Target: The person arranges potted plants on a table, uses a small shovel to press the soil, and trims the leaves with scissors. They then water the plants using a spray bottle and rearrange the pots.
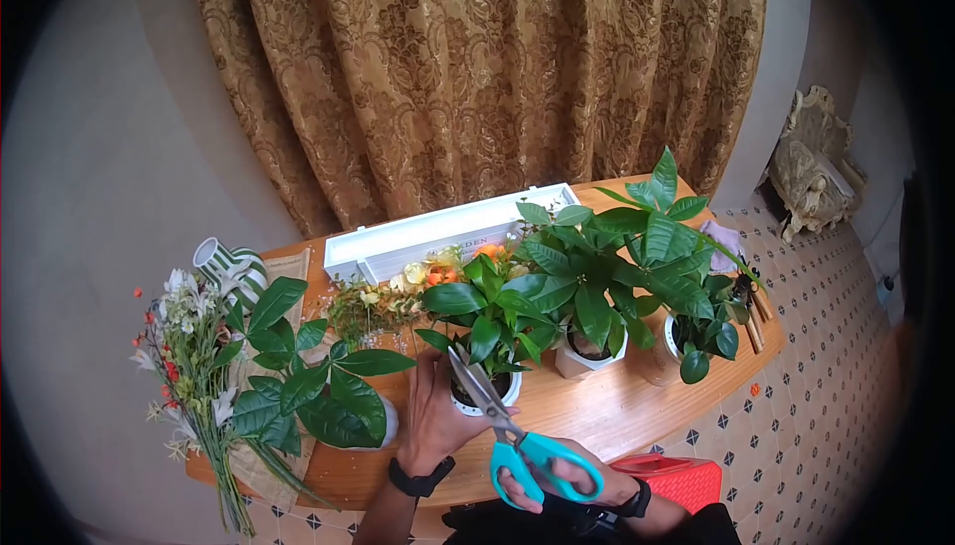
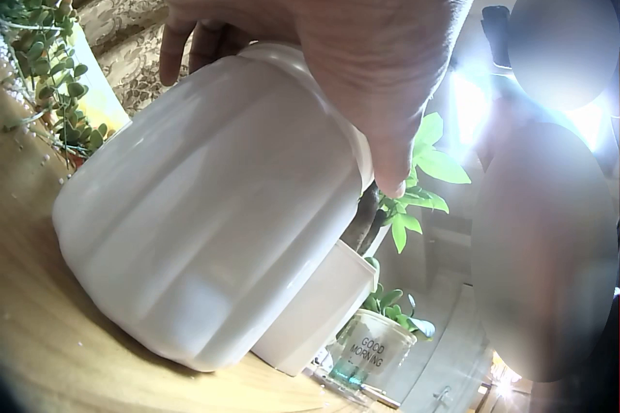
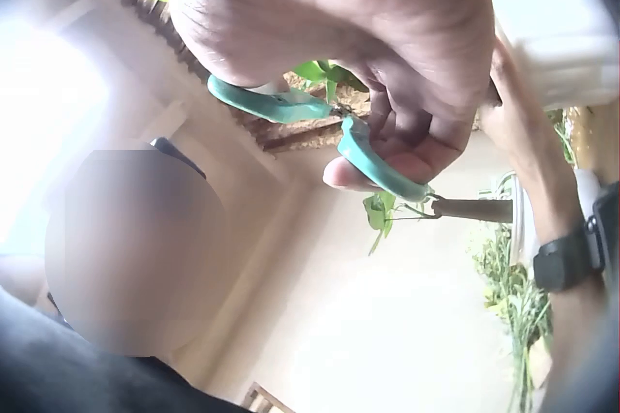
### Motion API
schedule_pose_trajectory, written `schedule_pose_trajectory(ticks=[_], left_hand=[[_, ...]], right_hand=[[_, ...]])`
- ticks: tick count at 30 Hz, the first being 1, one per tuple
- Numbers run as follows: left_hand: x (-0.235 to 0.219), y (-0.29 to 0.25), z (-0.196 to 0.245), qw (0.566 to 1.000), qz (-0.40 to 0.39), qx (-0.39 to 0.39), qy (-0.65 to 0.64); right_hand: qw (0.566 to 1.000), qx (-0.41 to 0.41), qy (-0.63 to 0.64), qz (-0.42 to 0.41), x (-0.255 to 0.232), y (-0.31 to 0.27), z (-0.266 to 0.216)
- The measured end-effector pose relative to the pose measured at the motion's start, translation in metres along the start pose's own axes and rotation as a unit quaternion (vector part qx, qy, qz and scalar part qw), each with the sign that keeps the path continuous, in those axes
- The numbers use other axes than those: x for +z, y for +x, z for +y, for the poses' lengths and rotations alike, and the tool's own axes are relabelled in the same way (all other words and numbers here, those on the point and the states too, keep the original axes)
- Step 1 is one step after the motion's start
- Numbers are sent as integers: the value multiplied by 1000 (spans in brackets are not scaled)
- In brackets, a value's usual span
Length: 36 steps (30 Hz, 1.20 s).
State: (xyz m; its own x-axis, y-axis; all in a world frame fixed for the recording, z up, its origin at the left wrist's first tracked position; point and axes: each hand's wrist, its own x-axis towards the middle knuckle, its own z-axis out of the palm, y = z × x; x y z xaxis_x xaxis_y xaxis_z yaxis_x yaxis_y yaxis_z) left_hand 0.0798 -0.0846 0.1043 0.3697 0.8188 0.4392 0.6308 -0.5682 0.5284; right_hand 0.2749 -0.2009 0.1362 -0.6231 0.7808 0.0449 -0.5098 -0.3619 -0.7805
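My left hand point(image 1: 438, 416) grips the rim of a white pot point(image 1: 507, 393) holding a leafy green plant point(image 1: 484, 308). In the left wrist view the hand point(image 2: 329, 35) spans the top of the ribbed white pot point(image 2: 213, 210), which stands on the wood. My right hand point(image 1: 582, 470) has its thumb and fingers through the teal handles of the scissors point(image 1: 509, 431); the blades are parted and point up and left, in front of the plant's lower leaves. The right wrist view shows the hand point(image 3: 358, 45) around the teal handles point(image 3: 378, 161).
Potted plants stand to the right point(image 1: 594, 354) and left point(image 1: 333, 396). Cut flowers point(image 1: 189, 346) lie at the table's left end, near a striped vase point(image 1: 231, 269). Behind are a white planter box point(image 1: 438, 227) and orange and yellow flowers point(image 1: 428, 276). A red stool point(image 1: 681, 482) stands by the front edge.
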Motion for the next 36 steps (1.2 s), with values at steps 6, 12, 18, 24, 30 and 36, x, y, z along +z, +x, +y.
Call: schedule_pose_trajectory(ticks=[6, 12, 18, 24, 30, 36], left_hand=[[1, 2, 1, 999, 13, 36, 24], [1, 3, 0, 998, 20, 53, 20], [5, 1, -3, 998, 42, 43, 1], [5, 0, -2, 999, 42, 26, 3], [1, 0, 1, 999, 28, 19, 7], [0, 2, 4, 999, 28, 26, 4]], right_hand=[[991, 22, 130, 3, 0, 6, 2], [988, 33, 150, 20, 6, 10, -6], [987, 45, 156, 3, 0, 9, -1], [987, 45, 151, 13, 1, 7, -3], [989, 41, 140, 7, -3, 6, 2], [992, -10, 122, -34, 0, 13, 0]])
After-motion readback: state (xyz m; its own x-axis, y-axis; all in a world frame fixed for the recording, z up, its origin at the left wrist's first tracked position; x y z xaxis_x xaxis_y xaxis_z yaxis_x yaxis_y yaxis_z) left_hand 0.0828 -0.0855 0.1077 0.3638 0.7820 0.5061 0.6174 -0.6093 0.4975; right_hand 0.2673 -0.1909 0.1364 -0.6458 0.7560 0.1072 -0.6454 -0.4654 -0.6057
